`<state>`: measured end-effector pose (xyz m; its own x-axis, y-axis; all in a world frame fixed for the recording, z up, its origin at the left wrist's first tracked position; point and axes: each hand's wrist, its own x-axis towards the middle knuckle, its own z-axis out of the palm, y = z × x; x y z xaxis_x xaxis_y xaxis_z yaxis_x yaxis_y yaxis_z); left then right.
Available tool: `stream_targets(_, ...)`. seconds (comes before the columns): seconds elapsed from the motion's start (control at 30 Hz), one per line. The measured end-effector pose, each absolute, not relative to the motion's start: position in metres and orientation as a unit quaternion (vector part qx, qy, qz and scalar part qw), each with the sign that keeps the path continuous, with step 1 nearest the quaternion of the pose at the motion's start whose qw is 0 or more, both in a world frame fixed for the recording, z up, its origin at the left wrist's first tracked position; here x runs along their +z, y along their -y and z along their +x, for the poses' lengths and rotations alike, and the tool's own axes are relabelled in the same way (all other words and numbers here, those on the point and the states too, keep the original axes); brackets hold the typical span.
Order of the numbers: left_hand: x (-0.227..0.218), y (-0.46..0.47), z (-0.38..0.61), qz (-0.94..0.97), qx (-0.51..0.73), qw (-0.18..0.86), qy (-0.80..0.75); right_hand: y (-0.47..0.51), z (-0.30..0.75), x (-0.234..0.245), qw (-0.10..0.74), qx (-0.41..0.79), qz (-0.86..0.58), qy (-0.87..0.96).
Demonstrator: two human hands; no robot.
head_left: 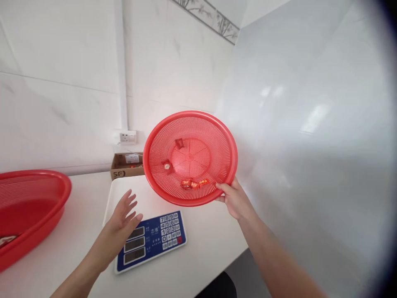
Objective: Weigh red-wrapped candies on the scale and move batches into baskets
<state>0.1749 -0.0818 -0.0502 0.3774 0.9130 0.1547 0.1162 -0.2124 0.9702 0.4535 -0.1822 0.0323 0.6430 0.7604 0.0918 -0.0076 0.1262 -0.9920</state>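
Step in hand, as I judge it: handling the red basket (198, 154) one-handed above the scale (155, 248). Right hand (235, 200) grips its near right rim, thumb over the top, fingers under. Left hand (124, 219) is empty as far as shown, fingers loosely spread, palm turned toward the basket but apart from it, above the scale's left side and covering part of the displays. Basket is tilted, its inside facing the camera; its lower rim overlaps the pan in view, can't tell if it touches. Inside, few items: orange-red packets (195, 183) by the lower wall, a dark red piece (179, 143) higher up, another with a pale spot (167, 166) at left. Scale sits on the white table (204, 240), keypad toward the person; display digits unreadable. Second basket (66, 194) at far left, pale item at its bottom, cut off by the frame. Cardboard box (119, 174) behind the scale. Any next move calls, I'd say, for a firm right grip, probably left-hand support at the opposite rim, and a gentle tilt, since loose packets could slide.
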Motion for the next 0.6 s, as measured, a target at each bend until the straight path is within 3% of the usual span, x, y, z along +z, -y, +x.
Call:
stream_targets(0.13,-0.059,0.065,0.155,0.716,0.395,0.370,-0.441,0.154,0.433,0.028,0.664,0.260,-0.597,0.369)
stream_targets(0.27,-0.064,0.053,0.146,0.774,0.342,0.267,-0.462,0.135,0.418,0.018,0.629,0.131,-0.613,0.460)
stream_targets(0.4,-0.067,0.049,0.150,0.793,0.300,0.234,-0.477,0.128,0.406,0.008,0.568,-0.003,-0.611,0.551)
stream_targets(0.6,-0.076,0.043,0.162,0.814,0.264,0.233,-0.463,0.127,0.398,-0.006,0.515,-0.094,-0.598,0.607)
